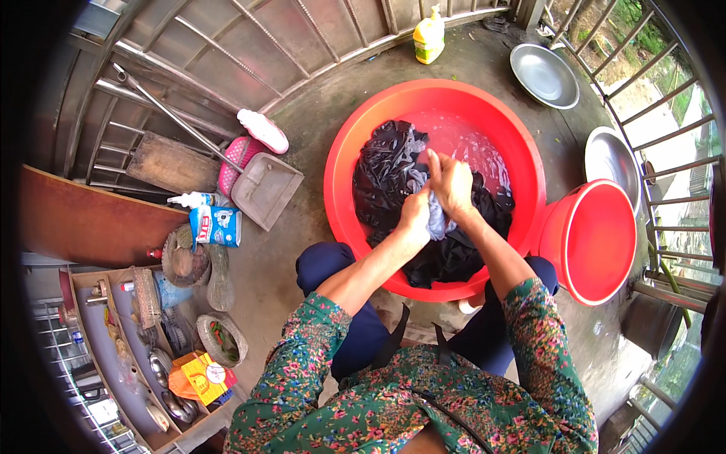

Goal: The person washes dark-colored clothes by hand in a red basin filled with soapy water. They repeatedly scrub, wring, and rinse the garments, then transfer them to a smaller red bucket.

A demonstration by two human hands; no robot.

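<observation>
A large red plastic basin [342, 181] stands before me between my knees, with soapy water [454, 133] at its far side. Dark wet clothes [383, 170] fill much of it, some shiny and black. Above them my left hand [417, 214] and my right hand [452, 184] are side by side, both closed on a wet grey cloth [437, 218]. Part of this cloth bunches out below my hands, and the rest is hidden inside my grip.
A red bucket [604, 244] leans on its side against the basin's right. Two metal bowls [545, 76] lie farther off along the railing. A yellow bottle [429, 37] stands behind the basin. Leftward are a dustpan [266, 187], a detergent bag [216, 226] and a shelf unit [102, 340].
</observation>
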